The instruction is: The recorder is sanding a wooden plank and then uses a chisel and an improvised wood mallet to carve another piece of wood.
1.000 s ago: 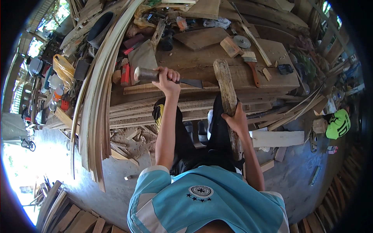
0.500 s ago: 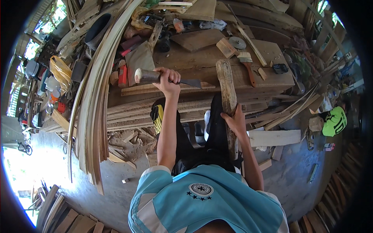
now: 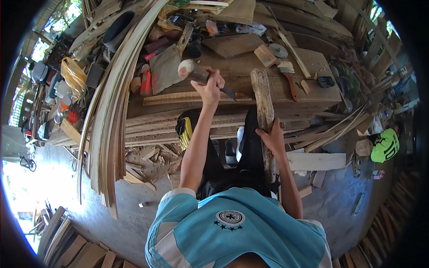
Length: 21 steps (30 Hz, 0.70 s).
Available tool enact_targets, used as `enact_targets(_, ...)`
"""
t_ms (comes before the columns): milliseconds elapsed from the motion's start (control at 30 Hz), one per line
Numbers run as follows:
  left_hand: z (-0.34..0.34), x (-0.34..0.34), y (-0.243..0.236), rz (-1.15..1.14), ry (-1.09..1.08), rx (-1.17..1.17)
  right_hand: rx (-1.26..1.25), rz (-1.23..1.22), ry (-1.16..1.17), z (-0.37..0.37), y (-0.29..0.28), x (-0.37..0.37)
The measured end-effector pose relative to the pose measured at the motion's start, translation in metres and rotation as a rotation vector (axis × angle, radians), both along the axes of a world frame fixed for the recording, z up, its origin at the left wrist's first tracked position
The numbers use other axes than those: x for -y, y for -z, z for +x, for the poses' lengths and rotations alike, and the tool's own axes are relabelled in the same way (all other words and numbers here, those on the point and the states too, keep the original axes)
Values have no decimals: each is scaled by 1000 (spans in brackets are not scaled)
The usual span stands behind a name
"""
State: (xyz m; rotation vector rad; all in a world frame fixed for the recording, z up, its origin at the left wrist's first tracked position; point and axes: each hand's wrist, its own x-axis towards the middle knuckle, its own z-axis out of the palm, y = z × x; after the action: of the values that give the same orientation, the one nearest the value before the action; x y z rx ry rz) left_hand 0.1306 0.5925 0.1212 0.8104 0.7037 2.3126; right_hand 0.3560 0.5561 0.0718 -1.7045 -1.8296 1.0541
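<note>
My left hand (image 3: 208, 88) is closed around a tool with a thick wooden handle (image 3: 191, 70) and a dark, narrow metal blade (image 3: 229, 93). The handle's pale butt points up and left, and the blade slants down to the right, apart from the wood beside it. A long, rough, weathered piece of wood (image 3: 262, 97) runs from over my right thigh to the bench edge. My right hand (image 3: 273, 139) grips its side about midway, thumb across the top. A paintbrush (image 3: 288, 79) with a reddish-brown handle lies on the bench to the right of the wood's far end.
The wooden workbench (image 3: 237, 67) carries a small wood block (image 3: 266, 56), a round disc (image 3: 278, 50) and a black object (image 3: 325, 81). Long, thin strips (image 3: 109, 111) lean at the left. Wood scraps (image 3: 138, 172) litter the floor. A bright green garment (image 3: 385, 145) shows at the far right.
My left hand has moved up and to the right, tilting the tool so its handle butt is higher and its blade points more downward. My right hand and the wood stay nearly still.
</note>
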Motion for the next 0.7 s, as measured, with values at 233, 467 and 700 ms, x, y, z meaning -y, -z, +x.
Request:
enact_targets(233, -24, 9, 5, -54, -157, 397, 9, 10, -32, -3, -4, 0)
enact_targets(467, -8, -6, 2, -37, -46, 47, -106, 67, -46, 7, -4, -1)
enact_targets(700, 0, -23, -5, -135, -159, -120, -169, 407, -301, -5, -119, -10)
